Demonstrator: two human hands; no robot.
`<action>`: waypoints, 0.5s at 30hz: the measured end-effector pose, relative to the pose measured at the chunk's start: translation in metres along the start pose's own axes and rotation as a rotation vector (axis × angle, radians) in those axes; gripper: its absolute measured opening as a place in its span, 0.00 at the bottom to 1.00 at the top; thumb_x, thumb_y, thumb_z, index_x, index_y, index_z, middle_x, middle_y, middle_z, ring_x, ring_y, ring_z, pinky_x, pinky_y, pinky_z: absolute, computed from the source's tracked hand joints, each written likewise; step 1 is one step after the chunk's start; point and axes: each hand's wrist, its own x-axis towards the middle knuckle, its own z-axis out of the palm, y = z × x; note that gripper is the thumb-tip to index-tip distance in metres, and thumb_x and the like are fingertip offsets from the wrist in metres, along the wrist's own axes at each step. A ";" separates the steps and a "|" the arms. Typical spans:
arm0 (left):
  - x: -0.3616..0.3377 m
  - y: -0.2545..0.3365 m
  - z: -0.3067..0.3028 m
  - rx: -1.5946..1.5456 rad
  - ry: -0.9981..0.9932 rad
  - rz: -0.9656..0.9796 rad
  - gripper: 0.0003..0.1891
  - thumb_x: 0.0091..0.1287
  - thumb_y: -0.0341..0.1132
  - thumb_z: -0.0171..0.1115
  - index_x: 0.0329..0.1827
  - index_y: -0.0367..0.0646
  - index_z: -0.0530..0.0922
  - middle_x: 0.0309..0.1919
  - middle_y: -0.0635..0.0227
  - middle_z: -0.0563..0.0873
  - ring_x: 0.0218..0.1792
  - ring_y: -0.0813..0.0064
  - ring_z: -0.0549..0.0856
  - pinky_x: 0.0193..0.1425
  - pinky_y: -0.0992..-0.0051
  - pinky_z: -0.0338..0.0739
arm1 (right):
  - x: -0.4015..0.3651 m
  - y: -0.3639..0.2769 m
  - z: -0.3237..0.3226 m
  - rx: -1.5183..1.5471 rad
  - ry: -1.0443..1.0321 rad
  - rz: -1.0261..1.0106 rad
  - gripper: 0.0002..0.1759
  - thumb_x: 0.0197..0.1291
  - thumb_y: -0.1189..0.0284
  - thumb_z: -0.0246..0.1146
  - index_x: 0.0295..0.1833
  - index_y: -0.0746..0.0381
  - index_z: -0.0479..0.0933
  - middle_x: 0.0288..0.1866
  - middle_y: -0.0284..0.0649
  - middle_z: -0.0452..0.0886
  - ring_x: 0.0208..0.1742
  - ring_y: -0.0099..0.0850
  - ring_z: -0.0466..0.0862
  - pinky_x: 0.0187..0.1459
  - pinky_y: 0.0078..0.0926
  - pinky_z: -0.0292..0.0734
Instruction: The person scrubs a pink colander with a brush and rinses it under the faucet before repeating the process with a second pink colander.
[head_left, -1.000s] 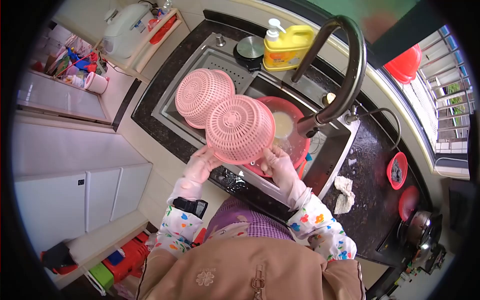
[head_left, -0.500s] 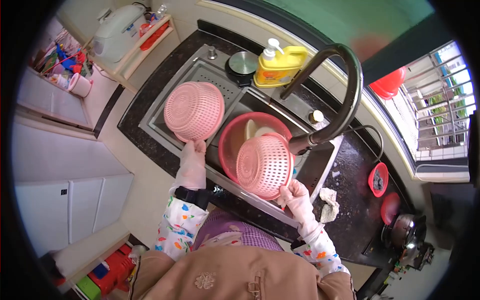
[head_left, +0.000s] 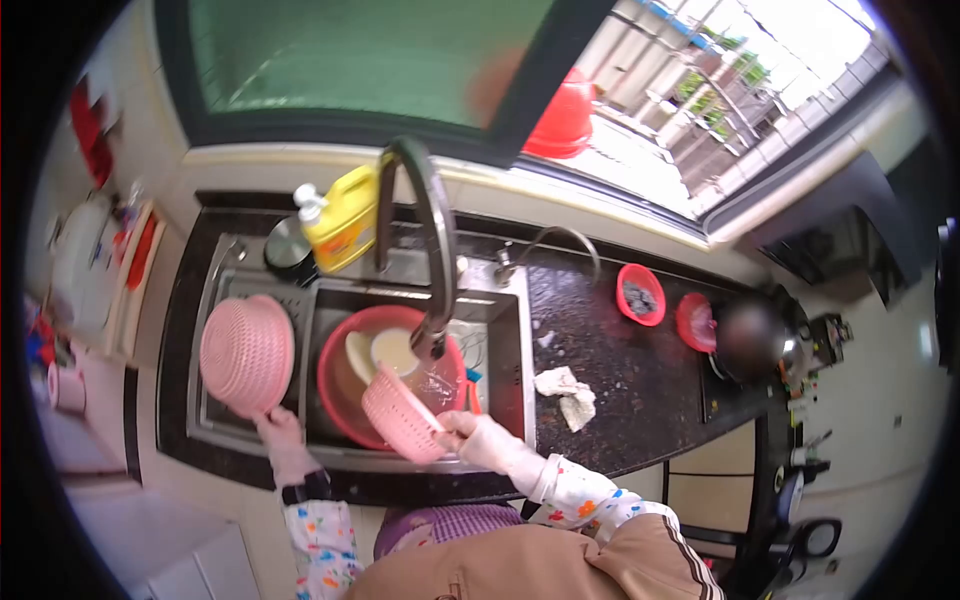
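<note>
My gloved left hand [head_left: 285, 445] pinches the lower rim of a pink plastic colander [head_left: 245, 355], which lies upside down on the sink's left drainboard. In my gloved right hand [head_left: 492, 442] is a second pink colander [head_left: 400, 418], held by its rim and tilted over the front of a red basin [head_left: 333, 392]. The basin stands in the sink and holds cloudy water and pale dishes, among them a light bowl [head_left: 394, 352]. Above the basin hangs the dark curved faucet [head_left: 432, 230].
Behind the sink stand a yellow pump bottle [head_left: 345, 222] and a round metal-topped item [head_left: 288, 245]. On the right counter are a crumpled cloth [head_left: 568, 393], a small red bowl [head_left: 640, 295] and another red dish [head_left: 695, 322]. A window [head_left: 640, 110] opens at the back.
The view has turned to the right. My right hand has tipped its colander further onto its side, over the basin's front edge. My left hand still holds the other colander at the drainboard.
</note>
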 end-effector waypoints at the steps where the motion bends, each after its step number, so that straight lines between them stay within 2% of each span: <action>1: -0.005 0.011 0.010 -0.071 0.047 -0.119 0.12 0.72 0.48 0.55 0.41 0.51 0.71 0.18 0.80 0.56 0.18 0.83 0.58 0.21 0.82 0.53 | 0.001 0.001 0.003 -0.013 0.028 -0.002 0.12 0.60 0.69 0.66 0.48 0.62 0.80 0.38 0.48 0.85 0.40 0.37 0.86 0.42 0.34 0.79; 2: -0.014 0.020 0.024 -0.033 0.030 -0.080 0.18 0.70 0.56 0.56 0.30 0.56 0.67 0.15 0.81 0.56 0.15 0.85 0.57 0.20 0.81 0.49 | 0.003 0.000 0.004 0.015 0.016 0.025 0.11 0.60 0.71 0.66 0.46 0.63 0.81 0.37 0.48 0.85 0.40 0.36 0.86 0.42 0.33 0.78; 4: -0.022 0.039 0.033 -0.051 0.014 -0.134 0.19 0.69 0.54 0.58 0.27 0.57 0.64 0.11 0.82 0.52 0.12 0.85 0.51 0.18 0.81 0.47 | 0.002 -0.012 0.003 0.081 0.029 0.065 0.09 0.62 0.74 0.64 0.47 0.64 0.80 0.36 0.43 0.84 0.37 0.31 0.83 0.40 0.29 0.76; 5: -0.020 0.044 0.026 -0.096 -0.095 -0.150 0.16 0.69 0.51 0.60 0.30 0.55 0.67 0.12 0.82 0.53 0.12 0.86 0.53 0.18 0.82 0.47 | 0.002 -0.013 0.005 0.135 0.044 0.086 0.09 0.62 0.75 0.64 0.47 0.65 0.80 0.36 0.41 0.84 0.36 0.29 0.81 0.39 0.28 0.75; 6: -0.022 0.044 0.018 -0.116 -0.137 -0.132 0.14 0.69 0.50 0.60 0.33 0.54 0.69 0.13 0.82 0.55 0.13 0.87 0.55 0.18 0.81 0.47 | 0.004 -0.004 0.008 0.143 0.015 0.076 0.14 0.67 0.67 0.61 0.54 0.61 0.77 0.31 0.32 0.79 0.28 0.20 0.73 0.32 0.22 0.71; 7: -0.035 0.047 0.022 -0.136 -0.178 -0.111 0.13 0.68 0.49 0.61 0.36 0.53 0.70 0.14 0.81 0.56 0.14 0.87 0.56 0.18 0.81 0.47 | 0.005 -0.005 0.006 0.143 0.025 0.074 0.14 0.67 0.67 0.61 0.54 0.61 0.77 0.31 0.32 0.79 0.28 0.20 0.73 0.32 0.22 0.71; 8: -0.041 0.045 0.014 -0.136 -0.185 -0.114 0.13 0.68 0.49 0.61 0.36 0.53 0.70 0.14 0.81 0.56 0.14 0.87 0.56 0.18 0.81 0.47 | 0.005 -0.008 0.005 0.293 -0.008 0.178 0.13 0.68 0.68 0.60 0.54 0.61 0.76 0.31 0.30 0.77 0.27 0.19 0.71 0.31 0.20 0.69; 10: -0.055 0.048 -0.013 -0.081 -0.310 -0.128 0.15 0.71 0.43 0.58 0.52 0.45 0.73 0.17 0.78 0.60 0.17 0.87 0.60 0.20 0.84 0.53 | 0.004 -0.017 0.002 0.547 -0.050 0.303 0.10 0.71 0.69 0.56 0.52 0.61 0.74 0.32 0.27 0.75 0.26 0.17 0.68 0.29 0.15 0.67; 11: -0.072 0.045 -0.020 -0.080 -0.317 -0.125 0.15 0.71 0.43 0.58 0.52 0.45 0.73 0.17 0.78 0.60 0.17 0.87 0.60 0.20 0.84 0.53 | 0.005 -0.017 0.002 0.551 -0.048 0.297 0.10 0.71 0.69 0.56 0.52 0.61 0.74 0.32 0.27 0.75 0.26 0.17 0.68 0.29 0.15 0.67; 13: -0.108 0.036 -0.035 1.023 -0.493 0.742 0.22 0.73 0.40 0.52 0.66 0.39 0.67 0.20 0.75 0.62 0.19 0.87 0.61 0.24 0.86 0.57 | 0.008 -0.012 0.004 0.758 -0.059 0.396 0.08 0.72 0.68 0.54 0.50 0.59 0.74 0.35 0.27 0.77 0.26 0.16 0.71 0.29 0.14 0.68; 14: -0.112 0.034 -0.050 1.025 -0.496 0.746 0.22 0.73 0.40 0.52 0.66 0.39 0.67 0.20 0.75 0.62 0.19 0.87 0.61 0.24 0.86 0.57 | 0.011 -0.005 0.008 0.763 -0.059 0.393 0.08 0.72 0.68 0.54 0.50 0.59 0.74 0.35 0.27 0.77 0.26 0.16 0.71 0.29 0.14 0.68; 15: -0.116 0.029 -0.066 1.079 -0.520 0.730 0.24 0.72 0.37 0.51 0.69 0.38 0.63 0.23 0.73 0.68 0.21 0.85 0.65 0.27 0.86 0.61 | 0.014 0.005 0.014 0.912 -0.089 0.413 0.09 0.73 0.66 0.53 0.50 0.58 0.73 0.36 0.28 0.78 0.27 0.16 0.72 0.30 0.13 0.69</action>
